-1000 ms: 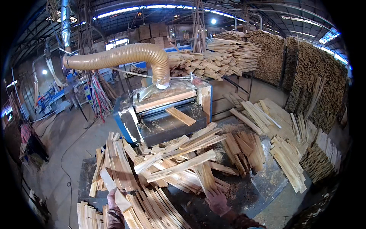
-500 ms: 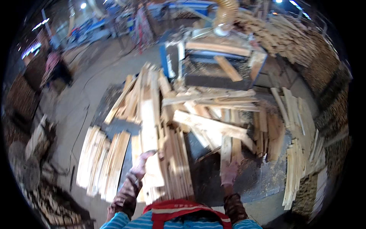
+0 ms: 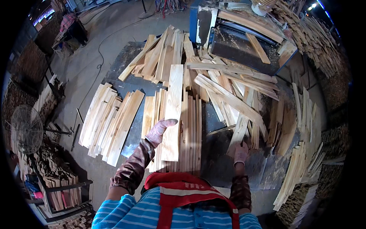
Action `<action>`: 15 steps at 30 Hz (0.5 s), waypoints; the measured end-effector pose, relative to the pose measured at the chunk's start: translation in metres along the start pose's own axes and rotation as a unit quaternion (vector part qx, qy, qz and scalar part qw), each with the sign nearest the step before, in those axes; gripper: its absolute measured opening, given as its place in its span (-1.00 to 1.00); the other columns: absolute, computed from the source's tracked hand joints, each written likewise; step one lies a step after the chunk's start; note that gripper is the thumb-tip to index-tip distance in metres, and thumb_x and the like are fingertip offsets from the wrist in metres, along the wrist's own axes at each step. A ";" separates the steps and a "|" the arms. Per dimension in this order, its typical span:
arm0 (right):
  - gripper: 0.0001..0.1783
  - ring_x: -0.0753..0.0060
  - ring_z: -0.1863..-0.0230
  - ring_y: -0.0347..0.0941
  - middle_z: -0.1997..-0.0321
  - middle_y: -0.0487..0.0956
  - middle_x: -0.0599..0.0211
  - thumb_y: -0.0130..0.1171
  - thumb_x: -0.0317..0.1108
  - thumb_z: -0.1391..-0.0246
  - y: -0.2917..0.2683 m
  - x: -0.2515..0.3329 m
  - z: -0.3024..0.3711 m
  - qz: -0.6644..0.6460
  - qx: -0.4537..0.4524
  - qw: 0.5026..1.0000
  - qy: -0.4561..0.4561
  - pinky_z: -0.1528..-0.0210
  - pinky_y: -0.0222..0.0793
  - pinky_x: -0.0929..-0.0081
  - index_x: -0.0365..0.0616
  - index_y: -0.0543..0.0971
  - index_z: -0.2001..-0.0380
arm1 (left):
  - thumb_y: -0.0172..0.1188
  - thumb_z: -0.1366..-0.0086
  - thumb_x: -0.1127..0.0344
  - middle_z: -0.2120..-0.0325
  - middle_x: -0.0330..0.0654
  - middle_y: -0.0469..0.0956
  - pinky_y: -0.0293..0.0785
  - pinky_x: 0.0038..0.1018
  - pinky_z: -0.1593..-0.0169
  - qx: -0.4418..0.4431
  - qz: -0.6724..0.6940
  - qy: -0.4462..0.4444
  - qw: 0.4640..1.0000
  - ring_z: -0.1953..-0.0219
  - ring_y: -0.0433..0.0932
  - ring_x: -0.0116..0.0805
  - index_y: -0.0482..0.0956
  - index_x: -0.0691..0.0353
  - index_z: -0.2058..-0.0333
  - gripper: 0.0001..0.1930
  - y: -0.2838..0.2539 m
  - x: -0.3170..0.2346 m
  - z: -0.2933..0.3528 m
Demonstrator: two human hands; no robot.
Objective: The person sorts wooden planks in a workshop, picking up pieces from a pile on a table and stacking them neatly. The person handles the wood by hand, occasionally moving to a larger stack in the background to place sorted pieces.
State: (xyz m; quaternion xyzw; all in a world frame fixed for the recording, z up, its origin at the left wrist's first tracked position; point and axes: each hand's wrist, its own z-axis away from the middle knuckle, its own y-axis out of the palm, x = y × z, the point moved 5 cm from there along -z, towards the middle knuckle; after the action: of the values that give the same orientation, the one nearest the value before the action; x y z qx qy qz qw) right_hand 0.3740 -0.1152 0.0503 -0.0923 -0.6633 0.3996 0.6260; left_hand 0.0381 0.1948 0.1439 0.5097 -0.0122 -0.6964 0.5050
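At the far left edge, a wire-guard fan (image 3: 26, 129) is standing beside stacked offcuts. To its right, a fanned row of pale boards (image 3: 110, 122) is lying on the floor, their long axes running near to far.

Next comes the gloved left hand (image 3: 161, 129), which is gripping the left edge of a wide plank (image 3: 173, 110); the thumb is lying over the top face while the fingers are curled out of sight beneath. The plank is stretching away from the hand toward the far side, its near end resting over a tidy stack of narrow slats (image 3: 188, 133) directly in front of the person.

Further right, the gloved right hand (image 3: 241, 152) is closing around the near end of a slanted board (image 3: 239, 129), which is leaning out of a jumbled heap of planks (image 3: 232, 91). Whether those fingers are fully clamped cannot be told. The left hand is nearer to the tidy stack. Beyond the heap, a blue planing machine (image 3: 244, 42) is standing.
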 end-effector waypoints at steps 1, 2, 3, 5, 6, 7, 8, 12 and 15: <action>-0.65 0.32 0.20 0.54 0.21 0.66 0.18 0.22 -0.25 -0.17 0.007 0.011 0.009 -0.094 0.045 0.994 0.029 0.08 0.43 0.37 -0.26 0.62 0.07 | 0.29 -0.23 0.23 0.15 -0.10 0.67 0.49 -0.40 -0.11 0.007 0.010 -0.012 1.000 0.09 0.64 -0.29 0.65 0.34 0.09 -0.65 -0.003 -0.002 0.005; -0.66 0.39 0.16 0.53 0.18 0.65 0.20 0.22 -0.26 -0.19 0.012 0.019 0.018 -0.185 0.084 0.977 0.060 0.06 0.43 0.41 -0.26 0.62 0.06 | 0.30 -0.23 0.24 0.12 -0.11 0.67 0.44 -0.40 -0.16 0.019 0.020 -0.026 0.999 0.03 0.62 -0.30 0.65 0.34 0.08 -0.65 -0.003 -0.002 0.010; -0.67 0.46 0.12 0.52 0.15 0.65 0.21 0.22 -0.27 -0.21 0.015 0.028 0.029 -0.276 0.117 0.950 0.093 0.04 0.43 0.45 -0.27 0.61 0.06 | 0.30 -0.23 0.23 0.09 -0.09 0.66 0.41 -0.41 -0.18 -0.025 -0.039 0.000 0.999 0.01 0.61 -0.29 0.65 0.35 0.06 -0.63 -0.010 -0.003 0.011; -0.71 0.53 0.14 0.49 0.18 0.64 0.29 0.24 -0.31 -0.20 0.017 0.030 0.052 -0.262 0.175 0.940 0.129 0.07 0.43 0.46 -0.23 0.62 0.07 | 0.29 -0.23 0.21 0.04 -0.07 0.64 0.35 -0.41 -0.24 -0.099 -0.161 0.050 0.981 -0.05 0.58 -0.28 0.63 0.37 0.02 -0.59 -0.021 -0.008 0.015; -0.69 0.48 0.15 0.51 0.19 0.64 0.26 0.26 -0.30 -0.18 0.017 0.014 0.061 -0.223 0.196 0.941 0.160 0.07 0.44 0.44 -0.24 0.61 0.07 | 0.29 -0.23 0.16 0.00 -0.08 0.62 0.32 -0.42 -0.26 -0.067 -0.183 0.040 0.980 -0.06 0.57 -0.28 0.61 0.39 -0.02 -0.52 -0.021 -0.012 0.018; -0.67 0.44 0.15 0.53 0.20 0.65 0.23 0.27 -0.29 -0.16 0.015 -0.003 0.072 -0.184 0.217 0.939 0.191 0.06 0.45 0.41 -0.24 0.60 0.07 | 0.30 -0.24 0.15 0.01 -0.10 0.63 0.33 -0.45 -0.24 -0.056 -0.213 0.044 0.974 -0.06 0.56 -0.32 0.61 0.38 -0.02 -0.53 -0.023 -0.019 0.026; -0.65 0.35 0.14 0.55 0.19 0.64 0.19 0.28 -0.28 -0.14 0.009 -0.016 0.080 -0.102 0.187 0.968 0.131 0.06 0.45 0.36 -0.24 0.59 0.06 | 0.30 -0.26 0.14 0.08 -0.15 0.64 0.38 -0.47 -0.15 -0.122 -0.167 0.022 0.978 0.01 0.56 -0.39 0.61 0.37 -0.01 -0.54 -0.027 -0.020 0.037; -0.54 0.06 0.10 0.56 0.18 0.63 0.06 0.29 -0.24 -0.07 -0.015 -0.017 0.097 0.073 0.051 0.996 -0.002 0.01 0.46 0.18 -0.22 0.54 -0.02 | 0.26 -0.32 0.23 0.20 -0.25 0.63 0.48 -0.50 0.11 -0.255 -0.335 0.101 0.902 0.22 0.55 -0.43 0.57 0.34 0.01 -0.65 -0.196 0.020 0.075; -0.33 -0.06 0.02 0.52 -0.02 0.55 0.01 0.28 -0.23 -0.03 -0.040 0.036 0.086 0.166 0.006 0.986 -0.009 -0.05 0.44 0.09 -0.13 0.38 -0.22 | 0.28 -0.33 0.20 0.09 -0.17 0.63 0.42 -0.45 -0.06 -0.268 -0.365 0.185 0.872 0.05 0.53 -0.38 0.54 0.38 -0.05 -0.57 -0.272 0.037 0.113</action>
State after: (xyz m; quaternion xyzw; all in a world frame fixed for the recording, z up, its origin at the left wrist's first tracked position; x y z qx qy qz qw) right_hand 0.3042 -0.1549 0.1124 -0.1938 -0.6419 0.5027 0.5456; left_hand -0.2309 0.2450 0.0277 0.4424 0.4550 -0.7009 0.3255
